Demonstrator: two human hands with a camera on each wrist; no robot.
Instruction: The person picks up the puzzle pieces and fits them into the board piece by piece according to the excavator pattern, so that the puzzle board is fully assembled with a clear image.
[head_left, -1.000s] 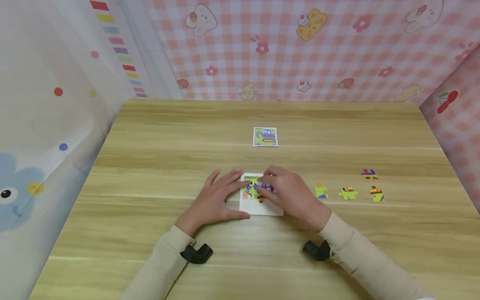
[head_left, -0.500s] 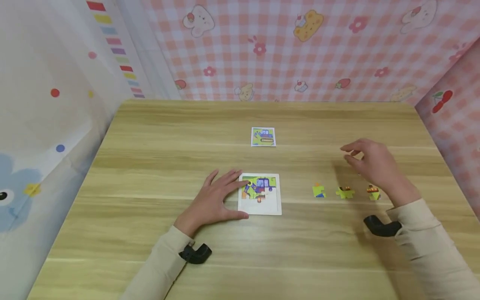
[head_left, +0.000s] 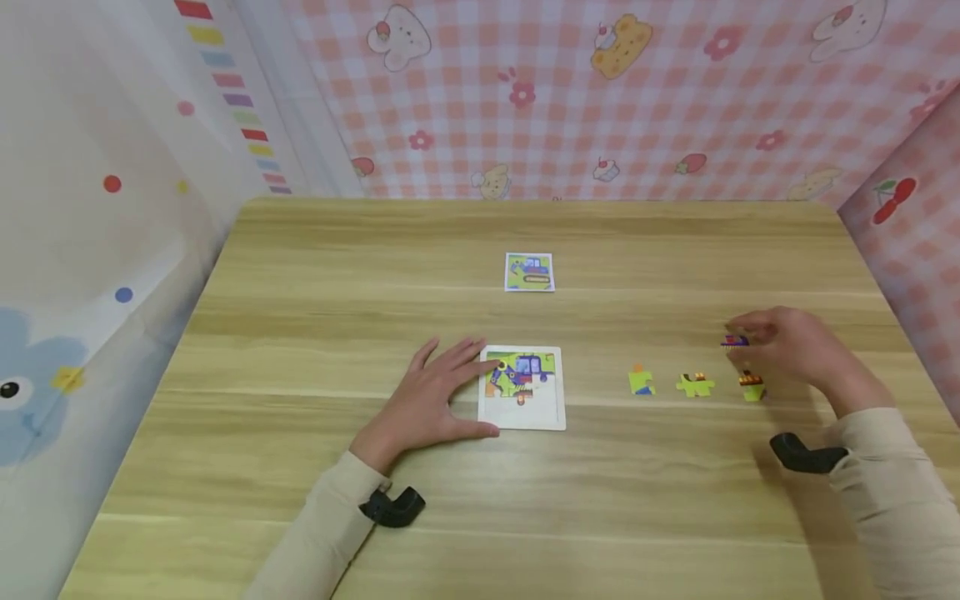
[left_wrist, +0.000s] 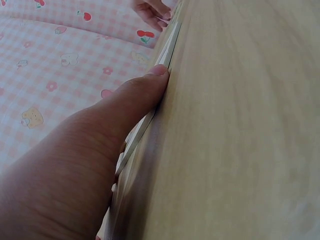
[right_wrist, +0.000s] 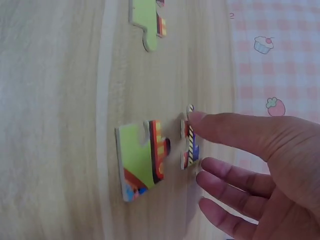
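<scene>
In the head view, my left hand (head_left: 427,404) lies spread at the left side of the white puzzle tray (head_left: 525,421), its index fingertip touching it. My left thumb (left_wrist: 135,97) lies along the tray's near edge in the left wrist view. Joined pieces showing part of a blue excavator fill the tray's upper part. At the right, my right hand (head_left: 795,354) pinches a purple puzzle piece with a striped band (right_wrist: 190,142) between thumb and fingers. Just nearer sits a green puzzle piece with a red and orange strip (right_wrist: 137,160), apart from the fingers.
Two more loose pieces lie between tray and right hand: a green one with a blue corner (head_left: 641,382) and a green one with a red-orange edge (head_left: 696,385). A small excavator picture card (head_left: 529,272) lies behind the tray. Patterned cloth (head_left: 480,92) hangs behind the wooden table (head_left: 337,267).
My right hand has left the tray, swung right over the loose pieces and come down at the purple striped puzzle piece. My left hand has stayed in place.
</scene>
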